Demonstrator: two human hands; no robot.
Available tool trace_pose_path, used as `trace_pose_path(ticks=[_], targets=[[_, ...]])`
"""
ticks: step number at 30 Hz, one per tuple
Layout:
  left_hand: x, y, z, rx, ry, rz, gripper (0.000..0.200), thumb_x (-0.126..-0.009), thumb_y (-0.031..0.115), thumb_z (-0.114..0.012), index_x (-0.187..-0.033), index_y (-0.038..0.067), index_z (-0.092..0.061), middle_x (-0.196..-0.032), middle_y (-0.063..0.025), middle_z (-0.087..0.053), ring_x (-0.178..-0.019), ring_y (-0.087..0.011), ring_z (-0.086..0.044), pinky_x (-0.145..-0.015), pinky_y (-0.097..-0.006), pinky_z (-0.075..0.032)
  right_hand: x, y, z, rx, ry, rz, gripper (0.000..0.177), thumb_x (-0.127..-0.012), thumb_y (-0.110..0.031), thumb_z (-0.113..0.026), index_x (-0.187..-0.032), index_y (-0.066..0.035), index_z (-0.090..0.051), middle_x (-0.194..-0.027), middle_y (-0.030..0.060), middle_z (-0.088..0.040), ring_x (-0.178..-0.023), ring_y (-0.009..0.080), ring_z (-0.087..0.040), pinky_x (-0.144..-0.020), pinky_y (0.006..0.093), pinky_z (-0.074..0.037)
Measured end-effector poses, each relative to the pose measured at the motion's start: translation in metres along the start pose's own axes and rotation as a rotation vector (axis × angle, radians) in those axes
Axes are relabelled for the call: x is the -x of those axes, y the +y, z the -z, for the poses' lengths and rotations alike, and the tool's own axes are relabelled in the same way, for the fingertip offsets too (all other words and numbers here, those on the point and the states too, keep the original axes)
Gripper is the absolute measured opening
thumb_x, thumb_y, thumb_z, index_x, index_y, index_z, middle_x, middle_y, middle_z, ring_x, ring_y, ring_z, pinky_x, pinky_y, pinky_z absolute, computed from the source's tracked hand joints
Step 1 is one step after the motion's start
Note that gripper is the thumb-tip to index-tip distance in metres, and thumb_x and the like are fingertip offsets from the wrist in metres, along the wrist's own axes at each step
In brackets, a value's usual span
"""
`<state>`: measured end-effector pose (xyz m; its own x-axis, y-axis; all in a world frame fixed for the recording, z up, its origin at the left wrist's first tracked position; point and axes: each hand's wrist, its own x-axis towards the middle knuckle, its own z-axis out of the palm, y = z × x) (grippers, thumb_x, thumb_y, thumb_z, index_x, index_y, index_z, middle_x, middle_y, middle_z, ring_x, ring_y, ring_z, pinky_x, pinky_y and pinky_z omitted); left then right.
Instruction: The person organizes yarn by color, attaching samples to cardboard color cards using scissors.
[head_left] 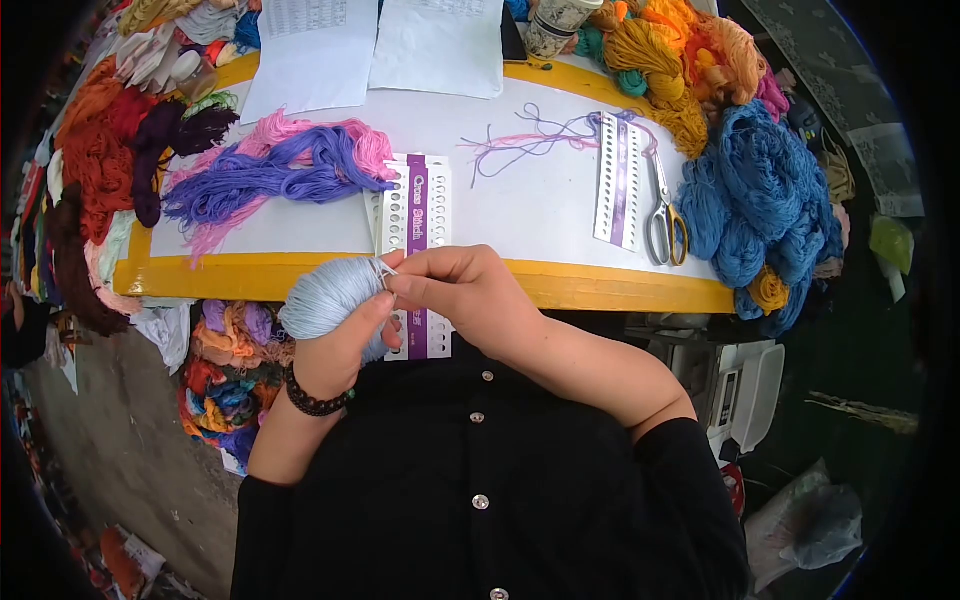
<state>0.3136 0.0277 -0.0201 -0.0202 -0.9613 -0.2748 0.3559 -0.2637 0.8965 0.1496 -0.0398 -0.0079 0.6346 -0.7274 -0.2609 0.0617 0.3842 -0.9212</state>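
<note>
My left hand, with a dark bead bracelet at the wrist, is wrapped round a pale blue ball of thread. At the ball's right end, my right hand pinches a strand of the pale thread between thumb and fingers. Beneath both hands lies a white and purple cross stitch thread card with rows of holes, partly hidden and reaching past the table edge. Just beyond the ball is a bundle of purple and pink thread.
Scissors lie beside a second holed card strung with purple and pink strands. Blue skeins and orange skeins crowd the right side. Red skeins are heaped left. Paper sheets and a cup sit at the back.
</note>
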Motion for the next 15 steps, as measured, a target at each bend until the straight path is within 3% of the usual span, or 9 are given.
trace_pose_path(ticks=[2, 5, 7, 8, 9, 11, 13, 15], targets=[[-0.001, -0.003, 0.001, 0.017, 0.018, 0.003, 0.035, -0.087, 0.007, -0.056, -0.122, -0.002, -0.055, -0.093, -0.0052, -0.063, -0.072, -0.0111, -0.059, -0.067, -0.0245, -0.049, -0.001, 0.002, 0.000, -0.018, 0.010, 0.000, 0.013, -0.091, -0.006, -0.056, -0.092, 0.002, -0.066, -0.094, 0.0086, -0.066, -0.088, 0.0120, -0.061, -0.081, 0.0255, -0.049], [-0.004, -0.011, 0.006, 0.029, 0.118, -0.144, 0.035, -0.087, 0.006, -0.055, -0.121, -0.002, -0.054, -0.094, -0.0072, -0.064, -0.077, -0.0147, -0.061, -0.076, -0.0281, -0.049, -0.006, 0.012, 0.008, -0.181, 0.016, 0.088, 0.012, -0.088, -0.010, -0.060, -0.088, 0.001, -0.064, -0.089, 0.0085, -0.066, -0.086, 0.0113, -0.059, -0.076, 0.0261, -0.047], [-0.004, -0.003, 0.011, 0.103, 0.047, -0.124, 0.036, -0.086, 0.004, -0.053, -0.122, -0.003, -0.053, -0.095, -0.0090, -0.065, -0.083, -0.0172, -0.062, -0.083, -0.0307, -0.047, -0.009, 0.015, 0.017, -0.570, 0.013, -0.056, 0.012, -0.089, -0.014, -0.060, -0.087, -0.002, -0.063, -0.082, 0.0058, -0.064, -0.075, 0.0090, -0.056, -0.067, 0.0236, -0.045], [-0.002, 0.000, 0.009, 0.023, 0.007, -0.122, 0.041, -0.087, 0.002, -0.051, -0.127, -0.003, -0.048, -0.095, -0.0096, -0.065, -0.083, -0.0168, -0.062, -0.081, -0.0289, -0.048, -0.007, 0.006, 0.014, -0.449, 0.012, -0.122, 0.015, -0.089, -0.017, -0.060, -0.085, -0.003, -0.063, -0.072, 0.0029, -0.060, -0.066, 0.0071, -0.051, -0.061, 0.0216, -0.040], [-0.001, -0.001, 0.007, 0.022, 0.007, -0.122, 0.041, -0.087, 0.002, -0.051, -0.127, -0.003, -0.048, -0.095, -0.0096, -0.065, -0.083, -0.0168, -0.062, -0.081, -0.0289, -0.048, -0.005, 0.003, 0.010, -0.449, 0.012, -0.121, 0.015, -0.089, -0.017, -0.060, -0.085, -0.003, -0.063, -0.072, 0.0029, -0.060, -0.066, 0.0071, -0.051, -0.061, 0.0216, -0.040], [0.000, -0.003, 0.001, -0.106, -0.081, -0.129, 0.043, -0.088, 0.001, -0.049, -0.131, -0.003, -0.045, -0.100, -0.0091, -0.063, -0.084, -0.0155, -0.062, -0.079, -0.0272, -0.048, -0.003, 0.000, 0.000, -0.128, 0.000, -0.089, 0.018, -0.088, -0.021, -0.062, -0.085, -0.004, -0.065, -0.069, -0.0010, -0.056, -0.063, 0.0055, -0.045, -0.057, 0.0202, -0.033], [-0.001, -0.004, -0.004, -0.178, -0.072, -0.128, 0.045, -0.090, 0.000, -0.048, -0.135, -0.001, -0.042, -0.105, -0.0082, -0.061, -0.084, -0.0138, -0.061, -0.078, -0.0262, -0.048, -0.004, 0.001, -0.002, -0.118, 0.000, -0.104, 0.017, -0.087, -0.018, -0.063, -0.083, -0.002, -0.065, -0.067, -0.0001, -0.057, -0.061, 0.0056, -0.047, -0.057, 0.0197, -0.036], [-0.001, -0.008, -0.004, -0.335, -0.068, -0.251, 0.045, -0.090, -0.001, -0.047, -0.135, 0.000, -0.042, -0.109, -0.0073, -0.060, -0.083, -0.0119, -0.061, -0.079, -0.0259, -0.048, -0.008, 0.011, -0.001, -0.038, 0.007, -0.128, 0.014, -0.088, -0.013, -0.061, -0.086, 0.000, -0.065, -0.069, 0.0018, -0.058, -0.063, 0.0072, -0.051, -0.060, 0.0209, -0.041]])
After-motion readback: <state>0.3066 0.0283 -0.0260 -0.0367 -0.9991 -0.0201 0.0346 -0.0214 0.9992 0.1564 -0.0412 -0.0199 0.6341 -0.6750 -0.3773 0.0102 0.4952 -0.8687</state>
